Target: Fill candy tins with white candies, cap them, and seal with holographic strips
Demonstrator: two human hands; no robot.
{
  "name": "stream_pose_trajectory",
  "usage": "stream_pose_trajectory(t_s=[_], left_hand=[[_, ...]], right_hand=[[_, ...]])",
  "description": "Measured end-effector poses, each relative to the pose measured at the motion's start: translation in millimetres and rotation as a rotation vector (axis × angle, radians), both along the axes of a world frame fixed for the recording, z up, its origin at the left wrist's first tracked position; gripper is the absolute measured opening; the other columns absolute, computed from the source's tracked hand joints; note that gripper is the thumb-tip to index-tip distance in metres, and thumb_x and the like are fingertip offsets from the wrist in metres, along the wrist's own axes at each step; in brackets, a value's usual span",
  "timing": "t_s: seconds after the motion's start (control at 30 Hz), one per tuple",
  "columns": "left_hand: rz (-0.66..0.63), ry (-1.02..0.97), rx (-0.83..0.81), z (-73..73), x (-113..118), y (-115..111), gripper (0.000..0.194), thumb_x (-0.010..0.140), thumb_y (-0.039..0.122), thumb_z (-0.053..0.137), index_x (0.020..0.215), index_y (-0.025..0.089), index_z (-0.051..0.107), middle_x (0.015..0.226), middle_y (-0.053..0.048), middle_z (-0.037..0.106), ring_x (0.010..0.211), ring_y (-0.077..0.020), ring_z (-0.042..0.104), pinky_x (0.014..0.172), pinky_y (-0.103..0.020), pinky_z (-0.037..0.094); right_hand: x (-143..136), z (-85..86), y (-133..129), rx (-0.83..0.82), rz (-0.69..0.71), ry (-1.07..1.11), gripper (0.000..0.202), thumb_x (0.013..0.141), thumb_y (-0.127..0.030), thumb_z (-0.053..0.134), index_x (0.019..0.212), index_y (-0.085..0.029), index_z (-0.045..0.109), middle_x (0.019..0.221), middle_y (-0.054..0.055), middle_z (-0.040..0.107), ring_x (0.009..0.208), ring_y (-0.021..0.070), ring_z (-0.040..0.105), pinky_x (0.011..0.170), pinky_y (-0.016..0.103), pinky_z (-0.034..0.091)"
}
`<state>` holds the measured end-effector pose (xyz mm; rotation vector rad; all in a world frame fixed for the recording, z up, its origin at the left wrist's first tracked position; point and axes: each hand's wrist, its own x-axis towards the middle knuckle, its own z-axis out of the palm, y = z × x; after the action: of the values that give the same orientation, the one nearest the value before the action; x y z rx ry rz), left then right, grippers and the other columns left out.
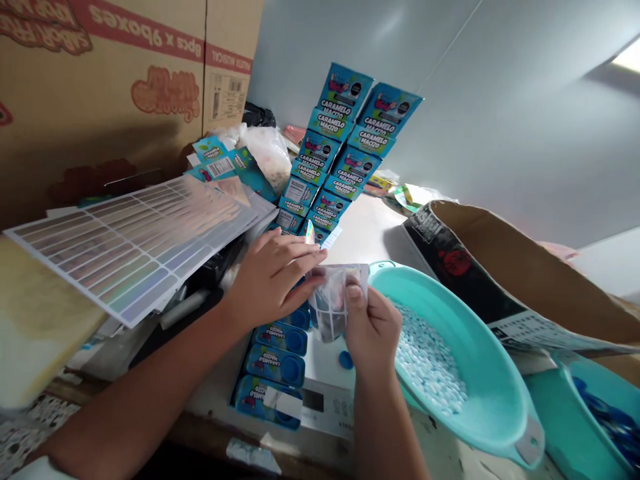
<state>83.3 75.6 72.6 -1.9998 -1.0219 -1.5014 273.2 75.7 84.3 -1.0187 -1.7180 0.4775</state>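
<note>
My right hand [373, 327] grips a small, bent piece of clear-and-white sticker sheet [331, 310] between thumb and fingers. My left hand [275, 273] reaches over a row of blue candy packs, its fingers stretched out and its thumb at the sheet's edge. A small shiny rainbow label [310, 232] stands up by its fingertips; whether it sticks to a finger or to a pack cannot be seen. Stacked blue candy boxes [345, 143] rise beyond the hands in two columns. Nearer me lie blue packs [275, 365] with round caps, the closest bearing a pale label.
A turquoise basin [480, 353] of small pale candies stands at right, partly over a white scale [325, 407]. Behind it is an open carton [500, 260]; another turquoise tub [565, 387] holds dark blue pieces. Sticker sheets [135, 247] and a large cardboard box [110, 87] occupy the left.
</note>
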Motion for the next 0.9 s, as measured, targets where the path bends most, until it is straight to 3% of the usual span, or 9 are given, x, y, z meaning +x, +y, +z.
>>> stream_pose_trajectory(t_s=[0.4, 0.7, 0.9], left_hand=[[0.049, -0.011, 0.070, 0.6, 0.7, -0.7, 0.014, 0.097, 0.029, 0.069, 0.110, 0.026, 0.065, 0.099, 0.001, 0.080, 0.097, -0.0165, 0.074, 0.101, -0.037, 0.052], [0.079, 0.048, 0.113, -1.8, 0.8, -1.6, 0.006, 0.097, 0.026, 0.069, 0.102, 0.024, 0.066, 0.100, 0.000, 0.078, 0.094, -0.0141, 0.072, 0.102, -0.034, 0.052], [0.063, 0.029, 0.054, -0.6, 3.4, 1.4, 0.026, 0.100, 0.031, 0.064, 0.123, 0.021, 0.063, 0.110, -0.006, 0.077, 0.102, -0.0192, 0.071, 0.099, -0.038, 0.052]], right_hand=[[-1.7, -2.7, -2.7, 0.053, -0.020, -0.016, 0.045, 0.099, -0.048, 0.056, 0.064, -0.020, 0.052, 0.058, -0.004, 0.039, 0.053, 0.0105, 0.035, 0.047, 0.023, 0.031], [-4.3, 0.7, -2.9, 0.081, -0.031, 0.013, 0.047, 0.100, -0.047, 0.056, 0.062, -0.021, 0.048, 0.056, -0.005, 0.035, 0.051, 0.0099, 0.030, 0.045, 0.024, 0.027], [-1.1, 0.6, -2.5, 0.066, -0.017, 0.037, 0.050, 0.100, -0.050, 0.056, 0.061, -0.021, 0.043, 0.056, -0.005, 0.033, 0.051, 0.0099, 0.029, 0.046, 0.023, 0.026]])
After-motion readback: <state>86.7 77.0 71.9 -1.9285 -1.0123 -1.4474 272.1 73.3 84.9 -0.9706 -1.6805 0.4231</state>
